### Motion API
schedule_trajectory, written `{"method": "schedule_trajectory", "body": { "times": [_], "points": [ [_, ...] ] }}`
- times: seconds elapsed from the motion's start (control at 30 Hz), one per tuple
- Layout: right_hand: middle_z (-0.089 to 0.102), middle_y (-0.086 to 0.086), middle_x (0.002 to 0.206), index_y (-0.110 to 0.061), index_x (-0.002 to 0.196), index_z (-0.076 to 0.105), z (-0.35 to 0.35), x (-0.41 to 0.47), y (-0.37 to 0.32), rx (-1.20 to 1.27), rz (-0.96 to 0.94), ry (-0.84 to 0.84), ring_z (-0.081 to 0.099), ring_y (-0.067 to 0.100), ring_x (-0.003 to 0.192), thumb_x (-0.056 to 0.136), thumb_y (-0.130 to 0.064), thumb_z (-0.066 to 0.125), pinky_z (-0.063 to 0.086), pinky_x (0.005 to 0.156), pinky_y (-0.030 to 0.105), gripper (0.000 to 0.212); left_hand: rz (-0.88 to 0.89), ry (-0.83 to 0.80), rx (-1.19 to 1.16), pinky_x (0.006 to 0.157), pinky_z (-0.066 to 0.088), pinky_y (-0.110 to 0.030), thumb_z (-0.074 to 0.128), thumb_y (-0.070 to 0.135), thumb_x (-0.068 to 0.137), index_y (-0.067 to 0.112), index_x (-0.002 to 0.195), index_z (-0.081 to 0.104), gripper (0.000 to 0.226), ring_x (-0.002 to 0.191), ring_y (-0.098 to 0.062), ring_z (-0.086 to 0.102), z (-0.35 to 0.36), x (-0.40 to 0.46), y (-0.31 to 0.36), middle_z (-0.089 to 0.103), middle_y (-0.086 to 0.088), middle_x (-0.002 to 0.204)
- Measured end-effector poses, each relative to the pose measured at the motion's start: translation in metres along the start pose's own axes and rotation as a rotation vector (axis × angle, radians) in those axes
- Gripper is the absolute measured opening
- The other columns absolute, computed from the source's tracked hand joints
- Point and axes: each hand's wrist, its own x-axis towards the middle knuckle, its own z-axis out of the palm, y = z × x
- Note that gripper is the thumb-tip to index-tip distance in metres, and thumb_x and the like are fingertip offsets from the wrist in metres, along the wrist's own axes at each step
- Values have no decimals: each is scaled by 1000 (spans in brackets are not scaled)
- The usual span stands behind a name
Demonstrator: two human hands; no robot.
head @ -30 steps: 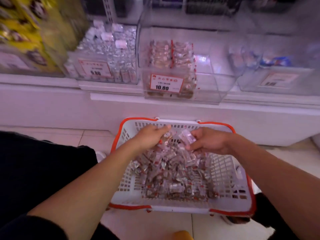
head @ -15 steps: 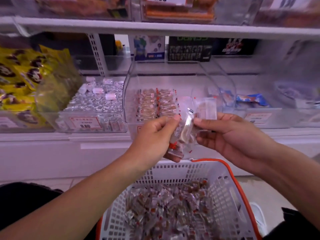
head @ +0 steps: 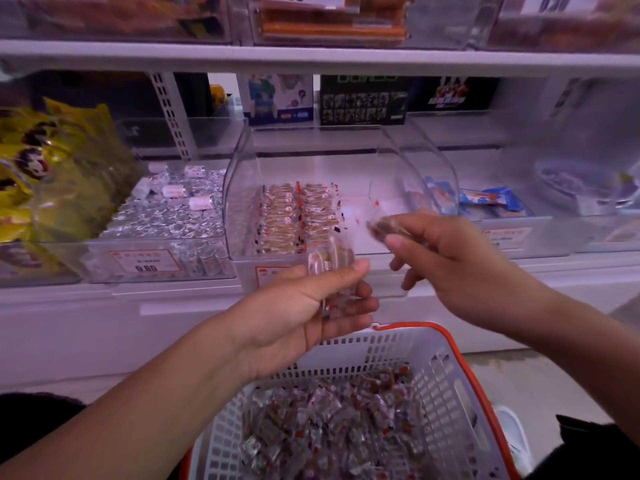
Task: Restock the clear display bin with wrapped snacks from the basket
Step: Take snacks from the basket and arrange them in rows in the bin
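Shop shelf (head: pixel 311 57) w/ clear bin (head: pixel 242 188). Left hand (head: pixel 304 306) pinches upright clear-wrapped brown snack (head: pixel 330 261); right hand (head: pixel 450 261) pinches blurred snack packet (head: pixel 381 227), long axis sideways, above basket (head: pixel 446 368).

"9.80" on left bin's price tag (head: pixel 145 262)

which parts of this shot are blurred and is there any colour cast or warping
Head view: the right hand and its snack smear with motion; the yellow bags at the left edge are soft; a purple cast tints the clear bin; the wide lens bows the shelf edge.
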Motion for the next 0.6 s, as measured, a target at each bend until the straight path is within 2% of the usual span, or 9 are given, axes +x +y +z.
{"method": "schedule_trajectory", "body": {
  "times": [0.07, 0.17, 0.23, 0.3, 0.37, 0.43, 0.53, 0.6],
  "points": [
    [71, 6, 86, -22, 103, 72, -12, 2, 1, -29, -46, -91, 65, 14, 67, 91, -16, 64, 54, 55, 24, 15, -46, -34, -88, 64, 61, -31, 70, 9, 72, -4, 105, 68, 35, 79, -26, 73, -7, 1, 4, 71, -17, 90],
    [72, 10, 74, -26, 99, 75, -23, 2, 3, -17, -36, -269, 63, 10, 58, 73, -26, 77, 52, 53, 22, 26, -109, -138, -137, 76, 62, -38, 50, -2, 72, -10, 124, 56, 54, 100, -34, 71, -14, -2, 10, 69, -25, 116],
    [73, 5, 72, -26, 94, 76, -20, 2, 3, 3, -63, -265, 66, 6, 62, 67, -24, 82, 52, 58, 19, 28, -126, -191, -76, 79, 61, -39, 45, -2, 69, -10, 126, 55, 58, 107, -35, 69, -17, -4, 11, 68, -23, 119],
    [76, -2, 82, -25, 95, 74, -12, 2, 3, 47, -96, -212, 73, 10, 73, 63, -19, 84, 58, 67, 21, 34, -140, -225, -7, 79, 61, -40, 45, 3, 68, -7, 124, 60, 59, 106, -36, 69, -20, -6, 11, 68, -23, 120],
    [73, -6, 99, -28, 107, 69, -2, 1, 0, 20, -106, -126, 72, 13, 80, 62, -15, 86, 60, 70, 28, 51, -156, -258, 30, 78, 61, -39, 48, 9, 69, -3, 122, 64, 57, 104, -36, 69, -21, -7, 13, 66, -25, 121],
    [67, -12, 113, -29, 121, 63, 5, 0, -1, 15, -123, -66, 68, 12, 92, 64, -5, 88, 60, 73, 27, 67, -149, -278, 83, 75, 61, -37, 57, 16, 75, 0, 116, 68, 45, 102, -34, 70, -20, -8, 13, 69, -24, 115],
    [59, -16, 132, -27, 136, 52, 13, -4, -1, -74, -196, -71, 58, 2, 118, 75, -8, 81, 53, 93, 24, 70, -88, -198, 175, 67, 61, -32, 75, 19, 76, 8, 102, 76, 28, 94, -28, 73, -17, -8, 10, 74, -18, 104],
    [55, -14, 139, -25, 142, 47, 19, -7, 1, -34, -187, -127, 50, 0, 129, 83, -5, 74, 47, 103, 26, 68, -53, -160, 213, 63, 60, -28, 79, 17, 68, 8, 104, 73, 38, 90, -24, 74, -15, -8, 7, 75, -13, 98]
  ]
}}
